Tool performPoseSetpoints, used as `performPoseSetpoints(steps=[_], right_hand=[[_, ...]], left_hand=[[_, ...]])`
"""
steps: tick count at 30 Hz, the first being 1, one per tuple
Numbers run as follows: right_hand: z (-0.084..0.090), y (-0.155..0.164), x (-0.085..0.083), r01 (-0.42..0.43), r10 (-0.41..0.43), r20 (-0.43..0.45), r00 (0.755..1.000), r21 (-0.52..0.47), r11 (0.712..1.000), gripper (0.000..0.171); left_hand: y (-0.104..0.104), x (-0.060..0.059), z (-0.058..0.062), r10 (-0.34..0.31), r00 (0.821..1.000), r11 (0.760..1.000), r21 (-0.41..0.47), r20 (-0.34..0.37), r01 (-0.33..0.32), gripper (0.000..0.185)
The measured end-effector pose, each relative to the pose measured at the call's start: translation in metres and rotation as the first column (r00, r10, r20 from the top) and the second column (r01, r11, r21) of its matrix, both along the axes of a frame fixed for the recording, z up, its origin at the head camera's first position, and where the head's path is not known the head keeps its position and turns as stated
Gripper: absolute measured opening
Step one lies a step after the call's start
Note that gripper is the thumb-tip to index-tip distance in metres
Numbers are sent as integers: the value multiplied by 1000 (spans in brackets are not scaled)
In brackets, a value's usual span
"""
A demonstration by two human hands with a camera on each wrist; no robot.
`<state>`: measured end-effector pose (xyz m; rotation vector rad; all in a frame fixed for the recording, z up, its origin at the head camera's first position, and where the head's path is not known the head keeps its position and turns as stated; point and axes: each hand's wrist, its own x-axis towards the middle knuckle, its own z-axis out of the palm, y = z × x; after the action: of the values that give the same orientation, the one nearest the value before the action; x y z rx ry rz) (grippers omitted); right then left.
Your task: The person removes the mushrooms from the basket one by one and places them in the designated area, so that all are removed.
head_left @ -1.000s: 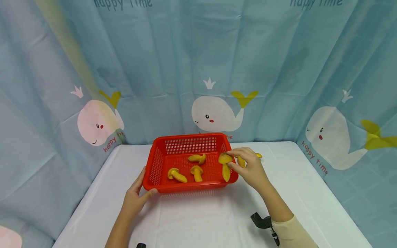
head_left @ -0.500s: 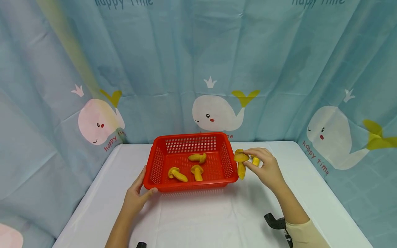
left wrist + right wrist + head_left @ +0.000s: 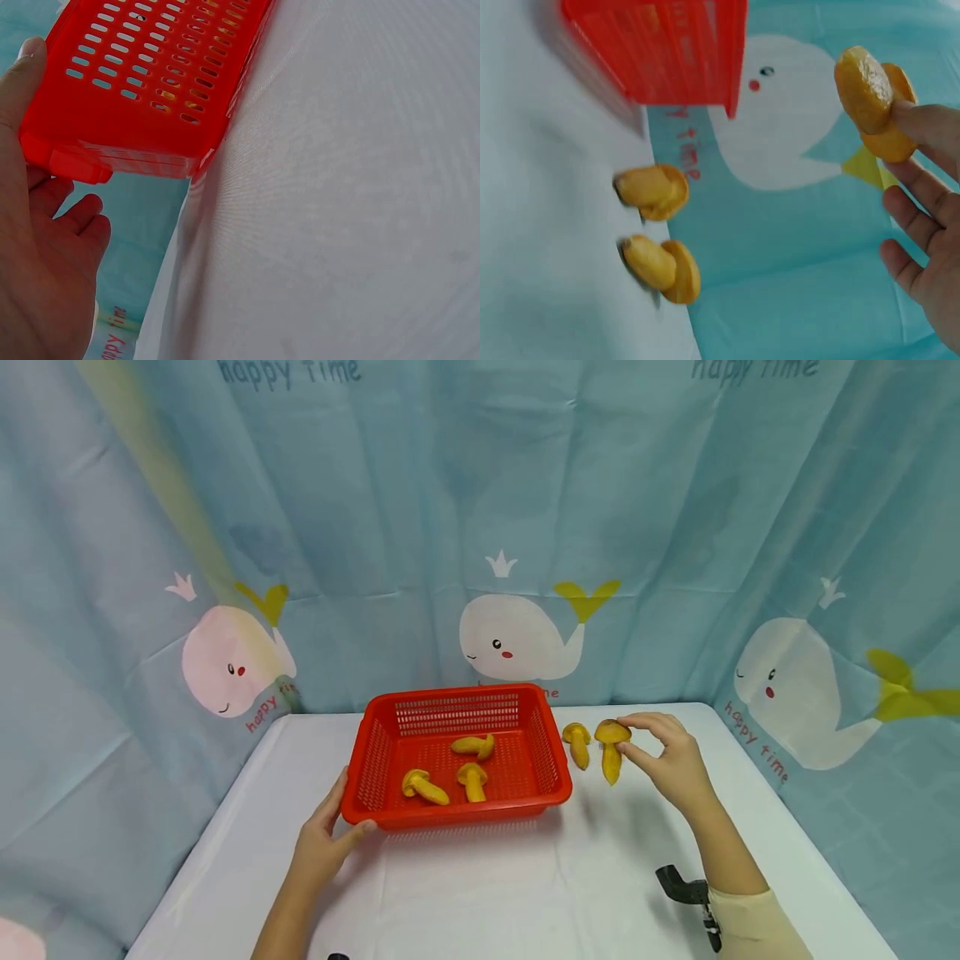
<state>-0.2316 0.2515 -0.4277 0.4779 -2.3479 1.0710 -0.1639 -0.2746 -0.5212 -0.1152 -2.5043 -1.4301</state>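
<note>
My right hand (image 3: pixel 672 762) pinches a yellow mushroom (image 3: pixel 611 752) by its cap between thumb and fingers, stem hanging down. In the right wrist view that mushroom (image 3: pixel 862 88) is raised above the table. A second mushroom (image 3: pixel 577 745) lies on the table between it and the red plastic basket (image 3: pixel 457 814). Another mushroom (image 3: pixel 664 270) shows beside that one in the right wrist view, hidden from the head view. My left hand (image 3: pixel 318 843) grips the basket's left end, its thumb on the front corner of the rim. Inside the basket lie three mushrooms (image 3: pixel 426 787).
A white cloth covers the table (image 3: pixel 465 893). Behind and at both sides hangs a blue curtain (image 3: pixel 420 527) printed with whales. A black strap-like piece (image 3: pixel 682 887) sits at my right wrist by the beige sleeve (image 3: pixel 757 922).
My right hand has carried the mushroom from over the basket's right end to over the table at its right. The left hand stays at the basket.
</note>
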Motion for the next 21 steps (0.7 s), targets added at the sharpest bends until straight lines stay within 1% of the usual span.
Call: performPoseSetpoints(steps=[2,6,12,21], right_hand=[[-1,6,-2,13,-12,14,1000,-4,1000,36],[-3,20,-7,49,-48,45,998,-12,999,34],[-8,35,-12,109,-108,90,990,-7,994,35],[-25,58,-23,172,-172,117,978,10,985,36]], left_hand=[[-1,1,0,4,1000,1000,-8,24,-4,95],[-1,0,-1,13,999,1000,-22,47,-12,95],[-1,0,-1,20,998,1000,-21,53,-19,94],[-1,-1,-1,11,1000,1000,-12,22,-10,95]])
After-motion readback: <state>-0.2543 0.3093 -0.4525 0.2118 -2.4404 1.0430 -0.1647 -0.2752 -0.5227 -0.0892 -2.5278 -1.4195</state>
